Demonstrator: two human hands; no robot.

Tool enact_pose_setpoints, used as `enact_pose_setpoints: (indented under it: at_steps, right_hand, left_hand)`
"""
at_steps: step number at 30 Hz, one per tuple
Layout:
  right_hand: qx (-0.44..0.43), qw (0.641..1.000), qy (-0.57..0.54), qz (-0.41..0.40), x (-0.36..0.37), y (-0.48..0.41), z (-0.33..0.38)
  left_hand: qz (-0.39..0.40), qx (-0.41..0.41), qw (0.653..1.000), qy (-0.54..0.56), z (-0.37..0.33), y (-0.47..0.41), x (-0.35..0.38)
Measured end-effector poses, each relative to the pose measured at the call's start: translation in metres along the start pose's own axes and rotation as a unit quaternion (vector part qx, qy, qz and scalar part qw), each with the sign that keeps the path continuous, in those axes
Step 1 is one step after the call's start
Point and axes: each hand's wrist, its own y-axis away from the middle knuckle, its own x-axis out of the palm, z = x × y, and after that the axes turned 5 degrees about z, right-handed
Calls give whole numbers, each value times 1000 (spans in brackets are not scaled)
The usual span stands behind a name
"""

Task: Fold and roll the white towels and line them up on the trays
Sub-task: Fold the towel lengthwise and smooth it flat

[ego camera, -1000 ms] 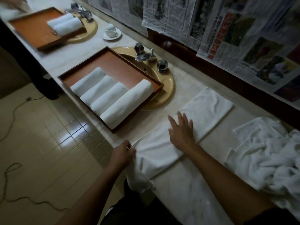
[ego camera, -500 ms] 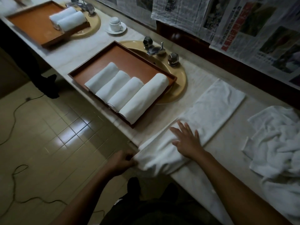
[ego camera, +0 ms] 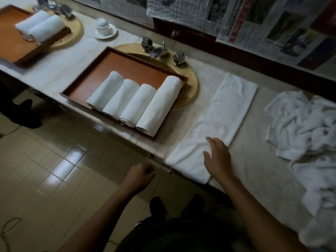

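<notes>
A white towel [ego camera: 220, 120] folded into a long strip lies flat on the marble counter, running from the wall toward the front edge. My right hand [ego camera: 216, 155] rests on its near end with fingers spread. My left hand [ego camera: 141, 174] is curled in a fist just off the counter's edge, left of the towel, holding nothing. The near wooden tray [ego camera: 116, 60] carries several rolled white towels [ego camera: 138, 104] side by side. A second tray [ego camera: 11, 39] at the far left holds two rolled towels [ego camera: 41, 27].
A heap of loose white towels [ego camera: 309, 128] lies on the counter at the right. Taps [ego camera: 160, 51] stand behind the near tray, over a yellow basin. A cup on a saucer [ego camera: 104, 28] sits between the trays. Newspapers cover the wall. A cable trails on the tiled floor.
The towel's hanging near end has been brought up onto the counter and now lies flat. My left hand has let go of it and drawn back into a fist.
</notes>
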Motion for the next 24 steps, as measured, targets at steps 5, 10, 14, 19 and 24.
enact_pose_setpoints:
  at_steps: [5,10,14,19,24]
  right_hand:
    - [223,969,-99,-43,17,56,-6]
    - [270,959,-86,7,20,59,-2]
    - [248,951,-183,4,5,55,-8]
    - [268,925,-266,-50,-3,67,-21]
    - [319,915,-231,-88,10,76,-23]
  left_hand:
    - [-102,58,992,37,-59,-29,-7]
    - [-76,43,996,-24,-91,-52,4]
    - [-55,36,996,-63,-99,-50,15]
    - [-28,18,999,-25,-95,-44,27]
    - [7,20,998,-55,-102,-46,26]
